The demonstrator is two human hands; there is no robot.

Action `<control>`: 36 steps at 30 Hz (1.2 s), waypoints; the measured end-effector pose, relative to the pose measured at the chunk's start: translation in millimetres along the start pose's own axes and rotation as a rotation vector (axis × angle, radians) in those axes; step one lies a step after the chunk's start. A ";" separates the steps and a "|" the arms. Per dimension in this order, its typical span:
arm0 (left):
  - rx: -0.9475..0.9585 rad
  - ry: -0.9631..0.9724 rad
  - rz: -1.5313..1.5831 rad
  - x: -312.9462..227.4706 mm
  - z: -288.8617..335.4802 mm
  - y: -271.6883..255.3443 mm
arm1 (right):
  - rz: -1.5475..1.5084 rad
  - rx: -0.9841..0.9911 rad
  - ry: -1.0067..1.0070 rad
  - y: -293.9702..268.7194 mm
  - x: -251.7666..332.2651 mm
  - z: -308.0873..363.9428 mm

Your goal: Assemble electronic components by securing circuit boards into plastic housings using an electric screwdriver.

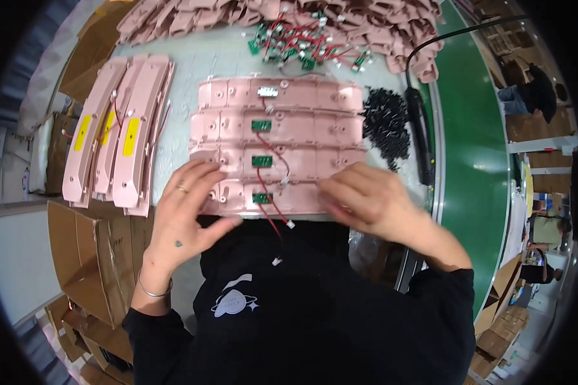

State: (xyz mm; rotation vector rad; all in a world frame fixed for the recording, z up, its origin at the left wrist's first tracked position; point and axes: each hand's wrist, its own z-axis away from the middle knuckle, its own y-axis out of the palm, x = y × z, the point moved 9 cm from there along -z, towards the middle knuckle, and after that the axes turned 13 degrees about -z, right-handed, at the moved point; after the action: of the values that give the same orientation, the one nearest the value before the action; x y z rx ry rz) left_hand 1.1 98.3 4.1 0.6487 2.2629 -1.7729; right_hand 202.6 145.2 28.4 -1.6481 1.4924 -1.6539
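Several long pink plastic shells lie side by side in front of me, hollow side up. The nearest shell [300,199] has a small green circuit board [261,198] at its middle, with red wires and a white connector [290,224] hanging over the near edge. The farthest shell carries a board with a white part [267,92] facing up. My left hand [189,204] is open, its fingers stretched over the left ends of the two nearest shells, thumb apart. At their right ends, my right hand [366,197] is closed with bent fingers; its fingertips are partly hidden.
A pile of small black screws [386,122] lies right of the shells, beside a black electric screwdriver [420,138]. Boards with red wires [305,42] and heaped pink parts [379,25] fill the far side. Yellow-labelled shells [130,128] stand stacked at left, near cardboard boxes [87,256].
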 end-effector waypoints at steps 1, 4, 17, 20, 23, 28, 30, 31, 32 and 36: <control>0.070 0.083 -0.105 -11.1 5.2 7.0 | -0.070 -0.015 0.030 17.8 5.4 3.3; 0.129 0.162 -0.241 -10.7 26.0 29.7 | -0.025 -0.046 0.021 51.0 18.7 18.6; 0.268 0.281 0.274 -47.3 3.0 -38.8 | 0.452 -0.355 -0.114 -21.9 94.0 7.0; 0.379 0.140 0.413 -41.9 -21.6 -47.5 | 0.552 -0.306 -0.173 -41.3 74.0 -15.9; 0.100 0.093 0.780 -23.8 -40.7 -81.2 | 0.399 -0.392 -0.237 -79.2 66.5 -38.1; -0.490 0.049 0.290 22.1 -106.2 -119.0 | 0.021 -0.297 0.107 -90.5 -47.0 -89.0; -0.295 0.076 0.268 32.5 -120.1 -79.1 | -0.168 -0.117 0.160 -54.8 -91.1 -104.6; -0.198 0.103 0.194 19.4 -128.1 -59.4 | -0.135 -0.138 0.124 -40.0 -111.0 -102.4; -0.054 0.056 0.342 21.0 -129.1 -34.6 | -0.104 -0.050 0.210 -23.2 -109.7 -108.8; 0.026 0.123 0.095 16.2 -149.9 7.8 | -0.137 0.010 0.104 10.0 -110.1 -108.7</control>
State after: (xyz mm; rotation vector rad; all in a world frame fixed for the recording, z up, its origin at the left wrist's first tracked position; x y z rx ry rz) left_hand 7.4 246.9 30.2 0.8776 2.2484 -1.7663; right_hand 130.2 277.6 -7.5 -1.7176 1.4450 -1.8422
